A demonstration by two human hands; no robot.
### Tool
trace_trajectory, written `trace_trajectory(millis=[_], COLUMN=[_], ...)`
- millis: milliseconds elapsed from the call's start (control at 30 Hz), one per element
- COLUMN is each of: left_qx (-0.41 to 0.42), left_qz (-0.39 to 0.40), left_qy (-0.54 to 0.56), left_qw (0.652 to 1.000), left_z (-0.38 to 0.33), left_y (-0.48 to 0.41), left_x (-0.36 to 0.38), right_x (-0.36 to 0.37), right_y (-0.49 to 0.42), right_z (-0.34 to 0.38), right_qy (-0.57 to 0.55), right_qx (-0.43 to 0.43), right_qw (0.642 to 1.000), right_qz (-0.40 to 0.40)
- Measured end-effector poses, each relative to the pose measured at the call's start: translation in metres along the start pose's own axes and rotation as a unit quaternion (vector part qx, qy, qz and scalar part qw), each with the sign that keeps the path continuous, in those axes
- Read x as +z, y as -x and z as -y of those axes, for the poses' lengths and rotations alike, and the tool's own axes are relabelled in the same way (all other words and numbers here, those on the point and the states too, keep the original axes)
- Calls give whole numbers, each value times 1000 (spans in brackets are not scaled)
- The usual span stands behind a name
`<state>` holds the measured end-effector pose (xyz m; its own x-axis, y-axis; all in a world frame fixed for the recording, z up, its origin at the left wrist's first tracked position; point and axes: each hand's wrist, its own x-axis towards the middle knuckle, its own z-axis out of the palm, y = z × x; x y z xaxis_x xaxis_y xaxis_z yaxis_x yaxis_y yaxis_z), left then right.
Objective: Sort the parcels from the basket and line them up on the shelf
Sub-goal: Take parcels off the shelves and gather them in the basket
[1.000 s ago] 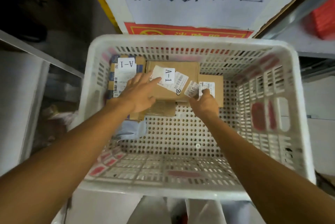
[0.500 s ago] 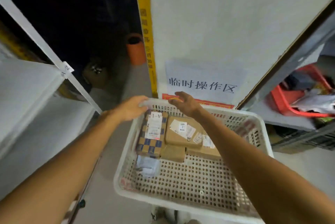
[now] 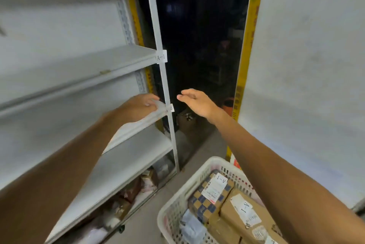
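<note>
We are facing a white metal shelf (image 3: pixel 79 69) on the left, its boards bare and blurred, with bags and packets (image 3: pixel 134 188) lying under the lowest board. Our left grip (image 3: pixel 138 106) is lying at the front lip of the middle board, fingers loosely bent and closing on nothing, though the blur is keeping us from telling whether they are touching the lip. Just right of it the upright post (image 3: pixel 158 26) is carrying two tags: an A-1 tag (image 3: pixel 161 57) at the board above and a tag marked 2 (image 3: pixel 171 108) beside our fingertips. Our right grip (image 3: pixel 195 101) is hovering right of the post, before a dark gap, palm down, fingers straight and spread loosely, holding nothing. Behind it an orange bucket (image 3: pixel 229 103) is standing on the floor beside a yellow strip (image 3: pixel 248 26) that is edging a white wall (image 3: pixel 306 65). Lower right, the white perforated basket (image 3: pixel 173 202) is sitting under our right forearm, well apart from both grips, and the parcels are all lying in it. A checkered parcel (image 3: pixel 205 202) with an A-1 label is lying at the far left, a brown carton (image 3: pixel 237 216), also labelled A-1, is touching its right side, a grey pouch (image 3: pixel 192 228) is lying nearer us, and a small brown box (image 3: pixel 223 230) is sitting just beside the pouch.
</note>
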<state>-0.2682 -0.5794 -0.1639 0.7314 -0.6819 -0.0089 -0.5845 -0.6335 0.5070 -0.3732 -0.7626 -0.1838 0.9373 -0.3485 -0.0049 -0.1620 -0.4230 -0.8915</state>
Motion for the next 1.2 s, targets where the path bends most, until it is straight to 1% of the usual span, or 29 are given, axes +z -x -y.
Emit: trace_trajectory(millis=[67, 167, 300, 433, 600, 700, 800, 867, 933, 1000, 1200], left_qx=[-19, -49, -69, -97, -122, -127, -135, -149, -185, -198, -253], left_qz=[-33, -70, -117, -138, -180, -192, -193, -192, -210, -207, -248], left_qy=[8, 19, 23, -5, -29, -27, -48, -63, -77, -83, -100], left_qw=[999, 996, 990, 986, 976, 973, 971, 968, 957, 954, 930], left_z=[9, 19, 40, 63, 93, 110, 129, 139, 180, 195, 262], left_y=[19, 45, 69, 91, 125, 142, 161, 168, 209, 221, 291], left_x=[-25, -53, -88, -118, -158, -177, -194, -202, -231, -240, -285], right_x=[12, 34, 62, 90, 135, 172, 209, 219, 270, 279, 371], right_y=[-3, -5, -8, -17, -31, -39, -45, -48, -46, -47, -34], right_z=[25, 52, 87, 122, 171, 198, 220, 224, 252, 258, 306], right_qy=[-11, -24, -20, -12, 2, 1, 3, 4, 19, 14, -39], right_qx=[-29, -65, -108, -132, -179, -196, -205, -211, -228, -226, -235], right_qw=[999, 996, 989, 983, 974, 969, 965, 963, 953, 953, 938], right_qz=[33, 61, 102, 129, 140, 151, 162, 166, 199, 203, 250])
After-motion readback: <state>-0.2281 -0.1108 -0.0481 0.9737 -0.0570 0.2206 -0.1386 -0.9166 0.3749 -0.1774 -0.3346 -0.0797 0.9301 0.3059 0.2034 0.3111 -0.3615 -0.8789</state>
